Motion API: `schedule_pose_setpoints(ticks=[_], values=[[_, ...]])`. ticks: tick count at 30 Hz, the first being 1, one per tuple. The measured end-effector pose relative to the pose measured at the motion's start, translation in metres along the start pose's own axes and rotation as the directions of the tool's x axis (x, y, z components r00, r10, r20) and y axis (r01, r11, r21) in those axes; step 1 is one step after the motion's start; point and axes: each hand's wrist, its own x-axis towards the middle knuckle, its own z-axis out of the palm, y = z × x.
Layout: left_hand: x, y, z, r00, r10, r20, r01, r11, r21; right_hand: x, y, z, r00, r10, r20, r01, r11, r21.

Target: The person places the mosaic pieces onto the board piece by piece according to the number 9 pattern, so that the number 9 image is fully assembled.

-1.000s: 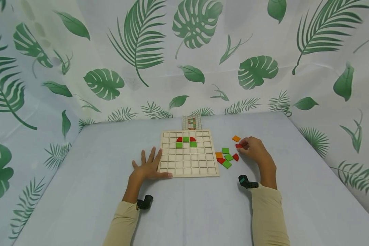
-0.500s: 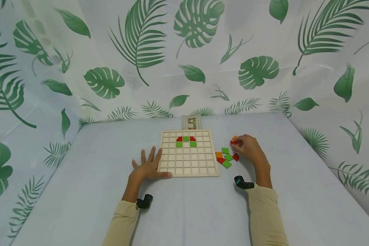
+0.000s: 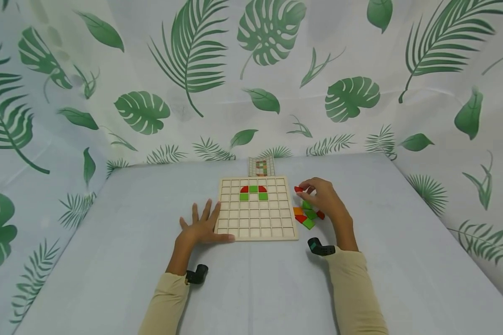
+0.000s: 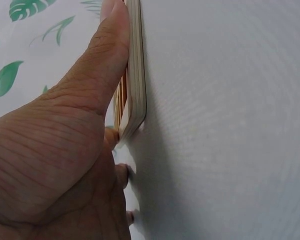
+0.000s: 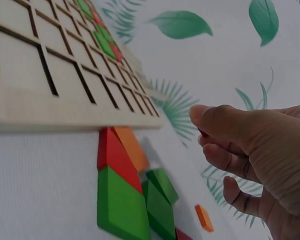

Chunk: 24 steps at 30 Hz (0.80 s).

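In the head view, my right hand (image 3: 322, 197) pinches a red quarter-round tile (image 3: 298, 189) between thumb and fingertips, just off the right side of a wooden grid board (image 3: 255, 218). Only a dark sliver of that tile shows in the right wrist view. My left hand (image 3: 199, 231) lies spread at the board's near left corner. Its thumb (image 4: 102, 60) runs along the near edge, and the other fingers reach along the left side. Near the far side of the board, two red quarter-rounds flank a green square (image 3: 253, 189), with two more green squares below them.
Loose tiles lie right of the board: an orange square (image 3: 298, 211), red pieces (image 3: 300, 218) and several green squares (image 3: 308, 224). Another orange tile (image 5: 204, 218) lies apart, hidden behind my hand in the head view. A pattern card (image 3: 261, 166) leans behind the board.
My right hand has moved left with the red tile, past the far orange tile and over to the board's right side. My left hand and the board have stayed in place.
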Motion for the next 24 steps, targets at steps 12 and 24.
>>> schedule_pose_setpoints(ticks=[12, 24], values=[[-0.002, 0.0, 0.0, 1.0, 0.001, 0.0, -0.001, 1.0, 0.006, 0.008, -0.03, 0.017, 0.99, -0.14, 0.018, 0.139, 0.988, 0.06], [-0.001, 0.001, -0.001, 1.0, -0.004, 0.0, 0.004, 1.0, 0.009, 0.015, -0.051, 0.04, 0.972, -0.23, 0.058, 0.221, 0.967, 0.13]])
